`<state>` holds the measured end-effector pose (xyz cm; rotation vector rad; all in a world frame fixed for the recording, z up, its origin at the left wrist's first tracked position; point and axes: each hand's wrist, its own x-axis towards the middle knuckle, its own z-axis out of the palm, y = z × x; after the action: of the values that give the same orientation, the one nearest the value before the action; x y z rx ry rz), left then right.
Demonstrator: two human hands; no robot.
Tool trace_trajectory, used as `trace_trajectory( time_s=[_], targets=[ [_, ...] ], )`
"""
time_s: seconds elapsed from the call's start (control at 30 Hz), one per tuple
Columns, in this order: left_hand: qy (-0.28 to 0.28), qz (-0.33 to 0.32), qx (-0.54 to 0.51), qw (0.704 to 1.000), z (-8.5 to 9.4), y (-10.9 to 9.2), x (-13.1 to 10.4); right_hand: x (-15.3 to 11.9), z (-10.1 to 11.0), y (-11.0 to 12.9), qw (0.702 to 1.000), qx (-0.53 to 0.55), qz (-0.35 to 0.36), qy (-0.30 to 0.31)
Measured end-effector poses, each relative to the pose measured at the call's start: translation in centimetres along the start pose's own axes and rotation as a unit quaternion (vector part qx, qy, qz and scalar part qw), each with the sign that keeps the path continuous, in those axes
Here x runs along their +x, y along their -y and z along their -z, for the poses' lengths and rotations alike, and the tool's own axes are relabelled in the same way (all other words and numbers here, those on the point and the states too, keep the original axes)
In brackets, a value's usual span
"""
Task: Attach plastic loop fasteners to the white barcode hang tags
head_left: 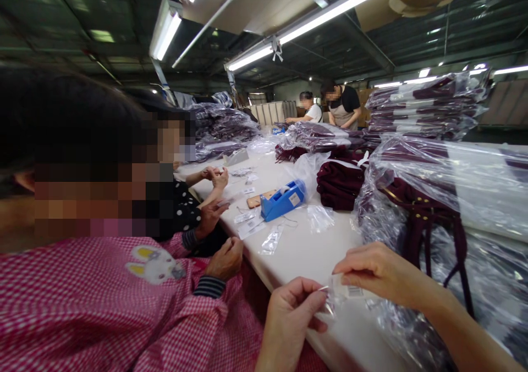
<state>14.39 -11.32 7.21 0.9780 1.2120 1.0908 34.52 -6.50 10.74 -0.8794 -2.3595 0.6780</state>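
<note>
Pinching the clear end of a small bag (333,299) in the left fingers (310,305), with thumb and index closed on crinkled plastic. Gripping a white label (355,291) in the right fingers (358,263), pressed flat between thumb and index, with barcode facing up. Lying directly between both sets of fingertips, touching each, and held above the near part of the bench (301,251). Hard to tell whether inside the bag or only against it, as to the label.

Running diagonally past the left hand's far side, as to the bench edge, with the left wrist over the near border. Just beyond that edge, close to a co-worker's hand (225,259) and pink checked sleeve (206,317).

On the right, crowded by wrapped clothes (490,190) and dark straps (462,262) hanging near the right forearm. Ahead of the fingers, opening onto pale surface as far as flat packets (272,240) and a stack of clear bags (320,218). Farther off, meeting a blue tape dispenser (282,200), set beside a phone (258,199), and a maroon garment (339,184).
</note>
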Motion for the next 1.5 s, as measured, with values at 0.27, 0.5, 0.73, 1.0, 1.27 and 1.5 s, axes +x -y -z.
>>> trace_trajectory(
  time_s=[0.27, 0.5, 0.73, 1.0, 1.27, 1.5],
  targets=[
    [-0.01, -0.015, -0.023, 1.0, -0.2, -0.1, 0.1, 0.0, -0.2, -0.2, 1.0, -0.001, -0.018, 0.025],
    [-0.002, 0.007, -0.051, 0.999, -0.1, 0.9, 0.5, 0.0, -0.4, 0.0, 1.0, 0.004, -0.018, 0.025],
    [0.0, -0.026, -0.005, 1.0, -0.2, 0.7, 0.5, 0.2, -0.7, -0.3, 0.999, -0.01, -0.021, 0.027],
    [-0.027, -0.041, 0.006, 0.999, -0.8, 0.7, 1.2, 0.1, -0.9, -0.7, 0.998, -0.031, -0.037, 0.039],
    [-0.013, -0.011, -0.059, 0.998, -1.0, 1.2, 0.8, 0.1, -1.1, -0.9, 0.997, -0.028, -0.054, 0.036],
    [-0.036, -0.033, -0.035, 0.998, -1.3, 1.3, 0.8, 0.1, -1.3, -1.1, 0.996, -0.022, -0.073, 0.045]
  ],
)
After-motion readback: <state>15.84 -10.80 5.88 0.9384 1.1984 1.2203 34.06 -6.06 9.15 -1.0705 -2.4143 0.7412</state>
